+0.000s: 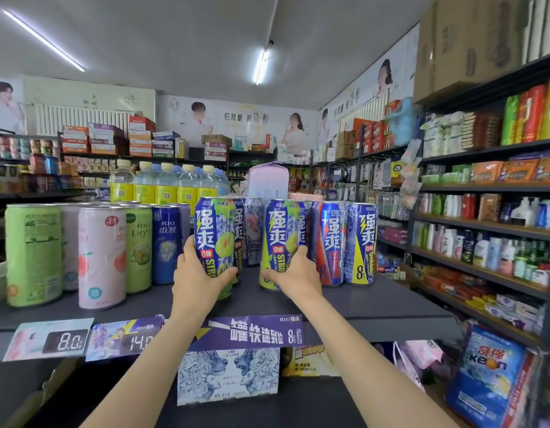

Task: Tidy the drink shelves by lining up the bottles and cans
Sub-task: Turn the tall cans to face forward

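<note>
Blue-and-green cans are the items in hand at this stage. Only the head view is available.

Head view: your left hand (195,274) grips the lower body of one blue-and-green can (214,239), fingers and thumb curled round it. Your right hand (293,273) grips a second can of the same design (281,239) in the same way, low on the body. Both cans are upright on the dark shelf top (375,301) or just above it; contact with the shelf is hidden by your hands. The two cans stand well apart from each other, with a gap between them through which rear cans show.

Status of the right-hand group: a red-and-blue can (330,242) and a blue-and-yellow can (361,242) stand touching, side by side, just beside the can in your right hand. Judge this part as close to aligned.

Status of the left-hand group: a green can (32,254), a pink can (102,257), a light green can (139,248) and a dark blue can (166,242) stand at uneven depths. The green and pink cans sit forward of the other two. Judge this row as not yet lined up.

Water bottles (165,183) with yellow labels stand in a row behind the cans and appear orderly.

Remaining work, as a judgement: seat the two gripped cans in line with the right-hand group, then straighten the left-hand row. The lower shelf holds boxed packs (228,375); its condition cannot be assessed from here.
</note>
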`<state>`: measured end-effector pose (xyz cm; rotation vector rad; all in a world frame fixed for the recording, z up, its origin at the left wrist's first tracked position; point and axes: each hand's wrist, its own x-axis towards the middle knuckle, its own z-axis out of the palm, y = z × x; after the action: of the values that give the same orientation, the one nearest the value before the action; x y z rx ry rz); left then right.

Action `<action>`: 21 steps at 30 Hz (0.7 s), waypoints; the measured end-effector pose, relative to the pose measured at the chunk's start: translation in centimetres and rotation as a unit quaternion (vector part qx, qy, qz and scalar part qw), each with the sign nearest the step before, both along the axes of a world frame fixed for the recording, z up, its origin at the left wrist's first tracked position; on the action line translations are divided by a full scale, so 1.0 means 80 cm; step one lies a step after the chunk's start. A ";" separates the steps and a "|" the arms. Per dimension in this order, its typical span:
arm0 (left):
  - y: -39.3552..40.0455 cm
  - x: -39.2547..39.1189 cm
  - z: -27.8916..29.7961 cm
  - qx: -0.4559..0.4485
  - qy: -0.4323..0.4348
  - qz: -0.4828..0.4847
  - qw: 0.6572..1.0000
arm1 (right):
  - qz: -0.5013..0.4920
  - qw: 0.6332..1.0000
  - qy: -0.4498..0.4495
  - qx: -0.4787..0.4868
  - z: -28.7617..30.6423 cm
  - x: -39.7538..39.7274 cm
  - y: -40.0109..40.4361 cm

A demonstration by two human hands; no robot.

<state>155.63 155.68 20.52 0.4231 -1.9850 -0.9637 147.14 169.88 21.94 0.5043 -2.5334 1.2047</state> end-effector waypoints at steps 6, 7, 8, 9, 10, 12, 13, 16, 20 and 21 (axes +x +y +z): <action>-0.001 0.000 -0.001 -0.005 -0.006 0.004 1.000 | -0.078 0.996 0.034 0.025 -0.003 -0.007 0.025; 0.000 -0.001 -0.001 -0.005 -0.005 0.004 1.000 | -0.077 0.996 0.043 0.032 -0.004 -0.007 0.024; 0.000 -0.001 -0.001 -0.005 -0.005 0.003 1.000 | -0.075 0.995 0.051 0.040 -0.004 -0.007 0.023; 0.000 -0.001 -0.001 -0.004 -0.005 0.002 1.000 | -0.075 0.995 0.056 0.046 -0.004 -0.006 0.023; 0.000 -0.001 -0.001 -0.003 -0.005 0.000 1.000 | -0.079 0.994 0.060 0.050 -0.004 -0.005 0.023; 0.000 -0.001 -0.001 0.001 -0.006 -0.003 1.000 | -0.097 0.991 0.071 0.059 -0.004 -0.001 0.025; 0.000 -0.001 -0.001 0.002 -0.004 -0.003 1.000 | -0.104 0.989 0.080 0.063 -0.005 0.000 0.026; -0.001 -0.001 -0.001 0.004 -0.002 -0.005 1.000 | -0.107 0.988 0.092 0.059 -0.005 0.002 0.024; -0.004 -0.003 -0.003 0.007 0.002 -0.004 1.000 | -0.128 0.986 0.092 0.061 -0.004 0.000 0.023; -0.004 -0.003 -0.003 0.007 0.004 -0.005 1.000 | -0.133 0.985 0.093 0.063 -0.003 -0.001 0.023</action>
<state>155.38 155.35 20.29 0.4179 -1.9754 -0.9850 147.07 171.75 21.67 0.2782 -2.4319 0.8650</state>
